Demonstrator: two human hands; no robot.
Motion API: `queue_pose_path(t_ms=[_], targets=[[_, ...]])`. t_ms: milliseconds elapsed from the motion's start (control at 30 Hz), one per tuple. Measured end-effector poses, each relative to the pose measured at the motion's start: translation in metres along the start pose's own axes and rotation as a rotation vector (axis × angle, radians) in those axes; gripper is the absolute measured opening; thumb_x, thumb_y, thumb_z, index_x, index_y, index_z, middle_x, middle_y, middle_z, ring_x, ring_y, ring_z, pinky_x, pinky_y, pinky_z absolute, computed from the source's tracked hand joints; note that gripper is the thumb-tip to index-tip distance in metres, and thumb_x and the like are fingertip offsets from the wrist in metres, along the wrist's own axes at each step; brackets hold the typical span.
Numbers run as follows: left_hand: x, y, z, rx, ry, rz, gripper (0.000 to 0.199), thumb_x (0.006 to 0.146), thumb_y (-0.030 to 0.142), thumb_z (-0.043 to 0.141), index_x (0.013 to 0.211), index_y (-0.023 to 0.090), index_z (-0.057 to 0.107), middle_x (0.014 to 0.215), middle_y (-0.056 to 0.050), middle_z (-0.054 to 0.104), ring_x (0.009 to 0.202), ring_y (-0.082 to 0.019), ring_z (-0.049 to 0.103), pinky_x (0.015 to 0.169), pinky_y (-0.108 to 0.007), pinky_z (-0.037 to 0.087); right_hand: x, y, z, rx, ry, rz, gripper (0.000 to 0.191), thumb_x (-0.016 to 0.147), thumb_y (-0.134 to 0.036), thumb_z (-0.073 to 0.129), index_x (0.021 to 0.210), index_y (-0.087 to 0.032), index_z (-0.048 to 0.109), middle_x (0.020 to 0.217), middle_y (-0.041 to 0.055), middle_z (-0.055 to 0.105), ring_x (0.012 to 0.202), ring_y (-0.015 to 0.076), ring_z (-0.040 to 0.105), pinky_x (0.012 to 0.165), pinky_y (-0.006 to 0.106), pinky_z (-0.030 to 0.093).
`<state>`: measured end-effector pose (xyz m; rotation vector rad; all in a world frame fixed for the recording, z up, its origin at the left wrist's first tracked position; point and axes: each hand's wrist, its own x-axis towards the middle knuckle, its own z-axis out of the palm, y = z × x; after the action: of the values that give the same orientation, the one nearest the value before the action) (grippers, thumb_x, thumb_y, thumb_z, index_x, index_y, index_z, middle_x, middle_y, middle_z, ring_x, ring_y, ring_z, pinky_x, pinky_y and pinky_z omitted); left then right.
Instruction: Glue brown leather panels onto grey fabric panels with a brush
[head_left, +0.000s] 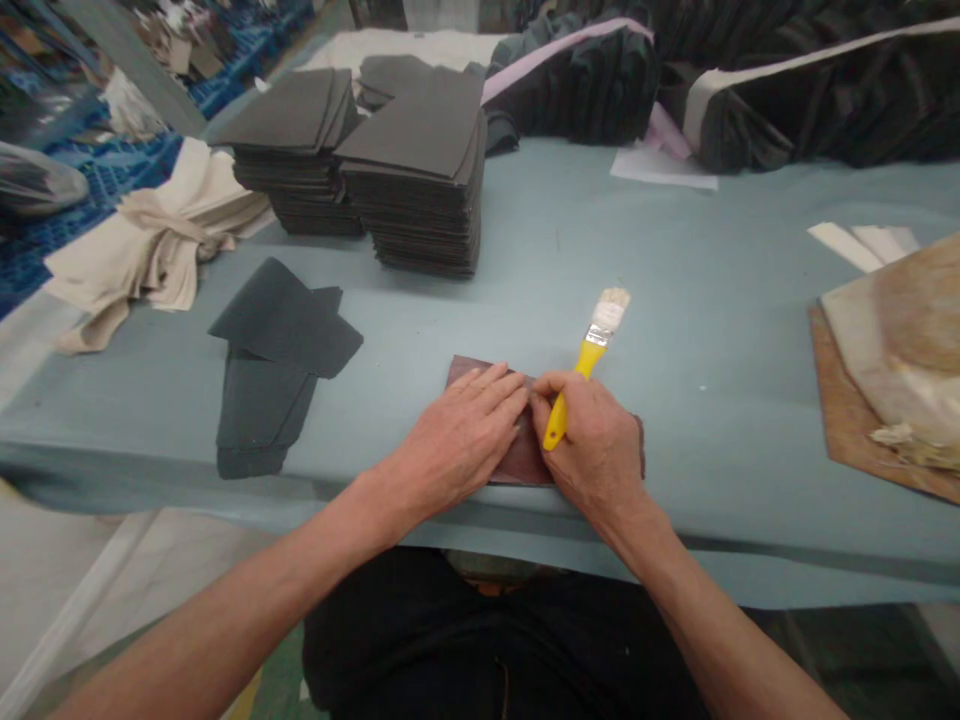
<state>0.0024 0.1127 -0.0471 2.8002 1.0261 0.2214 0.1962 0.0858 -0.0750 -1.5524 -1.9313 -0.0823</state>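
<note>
One brown piece (525,466), near-middle on counter (727,400); left hand (466,428) flat on it, right hand (596,432) gripping brush (592,352) over piece. Likely pressing step; next move calls for keeping it flat.

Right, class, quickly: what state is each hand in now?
Left hand: open, laid flat on the reddish-brown piece.
Right hand: closed, holding the yellow-handled brush.

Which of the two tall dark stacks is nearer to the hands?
The right stack, closer to the left hand; the other stack stands farther left and back.
</note>
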Motion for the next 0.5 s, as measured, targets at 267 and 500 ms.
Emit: queue_pose_path(t_ms=[267, 500], targets=[[0.015, 0.005, 0.013, 0.043, -0.027, -0.137, 0.061, 0.115, 0.041, 0.036, 0.164, 0.005, 0.043, 0.176, -0.022, 0.039, 0.168, -0.036, 0.032, 0.137, -0.054, 0.030, -0.002, 0.003, 0.005, 0.026, 0.010, -0.006, 0.018, 0.108, -0.020, 0.051, 0.106, -0.022, 0.069, 0.089, 0.0063, 0.073, 0.083, 0.0248, 0.063, 0.076, 0.035, 0.046], [0.018, 0.011, 0.017, 0.104, -0.013, -0.228, 0.061, 0.113, 0.034, 0.033, 0.165, 0.004, 0.044, 0.174, -0.021, 0.043, 0.166, -0.039, 0.036, 0.135, -0.060, 0.033, -0.001, -0.003, 0.003, 0.096, -0.118, -0.044, 0.024, 0.107, -0.015, 0.047, 0.112, -0.023, 0.069, 0.109, 0.0089, 0.078, 0.097, 0.0277, 0.065, 0.089, 0.040, 0.052]])
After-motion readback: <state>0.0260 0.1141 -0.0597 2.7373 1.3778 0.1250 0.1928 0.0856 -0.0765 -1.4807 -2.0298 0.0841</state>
